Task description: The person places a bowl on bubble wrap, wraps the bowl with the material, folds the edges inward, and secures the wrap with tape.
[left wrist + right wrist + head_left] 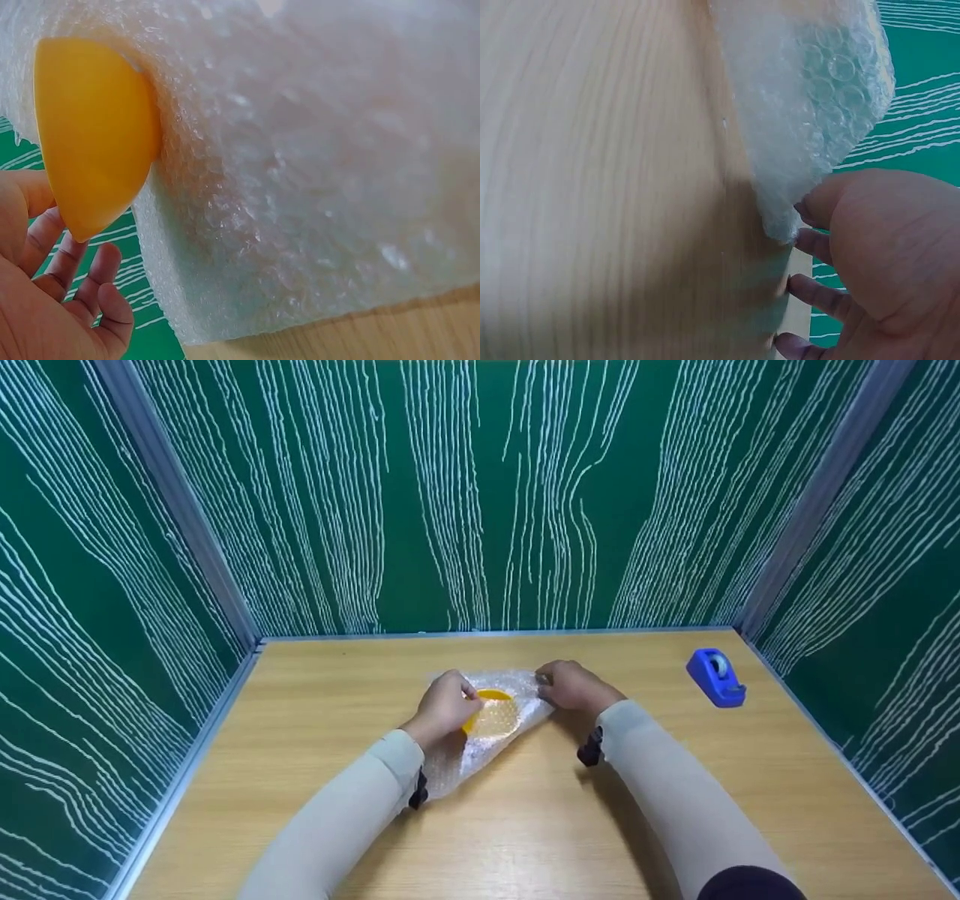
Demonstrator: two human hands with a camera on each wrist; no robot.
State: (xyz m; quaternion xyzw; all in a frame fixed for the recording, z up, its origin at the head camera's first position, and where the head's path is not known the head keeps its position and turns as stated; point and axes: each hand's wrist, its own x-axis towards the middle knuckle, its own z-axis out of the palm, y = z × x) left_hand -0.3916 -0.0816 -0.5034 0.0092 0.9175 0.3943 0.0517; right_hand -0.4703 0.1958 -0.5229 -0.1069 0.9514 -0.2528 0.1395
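A yellow bowl (495,694) lies on a sheet of bubble wrap (448,771) near the middle of the table, and a folded part of the sheet covers much of it. My left hand (445,706) pinches the bowl's rim; in the left wrist view the thumb and fingertips meet at the edge of the bowl (97,127). At the sheet's right end, my right hand (576,687) pinches a corner of the bubble wrap (784,142) between thumb and forefinger, its other fingers spread beside the wrap.
A blue tape dispenser (716,679) with a roll of tape stands at the right rear of the wooden table (315,690). Green walls (427,600) with white wavy lines border the table at the back and both sides.
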